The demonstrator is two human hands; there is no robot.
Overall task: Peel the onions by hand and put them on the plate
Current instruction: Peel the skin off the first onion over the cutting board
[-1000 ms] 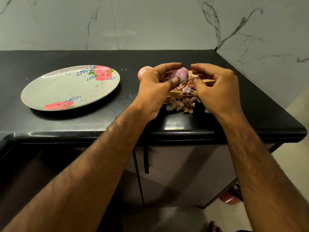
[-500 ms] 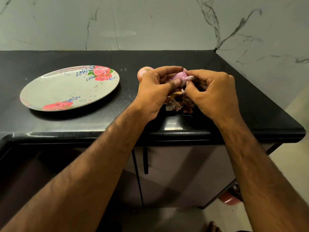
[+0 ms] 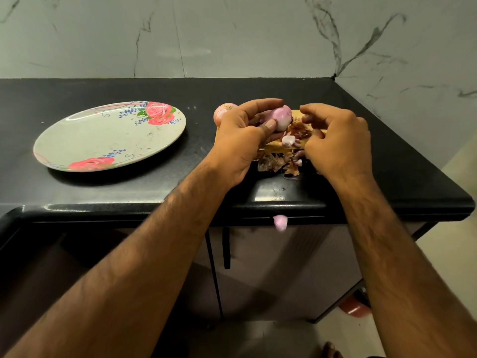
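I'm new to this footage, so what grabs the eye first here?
The left hand gripping a pink onion above a heap of peels at the counter's right end. Next, the rose-patterned plate on the left, bearing no onions, and a blurred pink scrap below the counter edge.

Plate [image 3: 103, 143]: pale grey-white, with pink roses, green leaves and blue sprigs at two edges.
Onion [image 3: 283, 117] you hold: glossy pale purple.
Second onion [image 3: 222, 112]: pink with a tan patch.
Board [image 3: 275, 149]: yellow-tan.
Skins [image 3: 273, 164]: brown and purple.
Counter [image 3: 103, 192]: black, flecked.
Wall [image 3: 232, 34]: pale grey marble, dark veins.
Blurred scrap [image 3: 280, 223] below your counter edge: pink, perhaps onion.
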